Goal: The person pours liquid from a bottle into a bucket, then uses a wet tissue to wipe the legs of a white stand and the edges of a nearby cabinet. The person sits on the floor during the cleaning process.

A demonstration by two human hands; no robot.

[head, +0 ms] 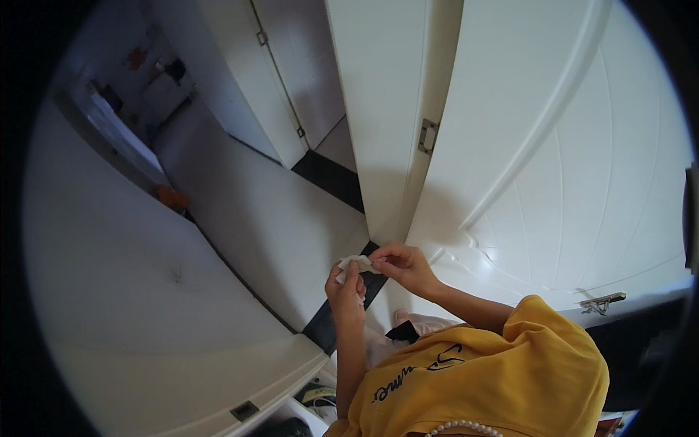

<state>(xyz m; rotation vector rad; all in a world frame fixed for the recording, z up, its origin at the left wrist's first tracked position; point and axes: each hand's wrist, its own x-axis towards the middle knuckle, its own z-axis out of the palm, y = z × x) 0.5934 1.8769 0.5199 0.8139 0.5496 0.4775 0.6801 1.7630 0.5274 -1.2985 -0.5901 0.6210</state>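
Observation:
A crumpled white tissue (pixel 356 264) is held between my two hands in front of my body. My left hand (pixel 347 289) grips it from below, with the thumb on top and a bit of white showing at the palm's lower edge. The fingertips of my right hand (pixel 407 267) pinch its right end. Below the hands lies the dark threshold strip (pixel 322 328) of a doorway. I wear a yellow T-shirt (pixel 502 377) with dark lettering and a string of pearl-like beads (pixel 464 424).
On my right a white panelled door (pixel 546 164) stands open, its lever handle (pixel 600 300) low at the right. The door frame carries a metal strike plate (pixel 428 136). Ahead, a tiled hallway floor (pixel 262 218) runs past a white wall (pixel 164 284) and an orange object (pixel 172 198).

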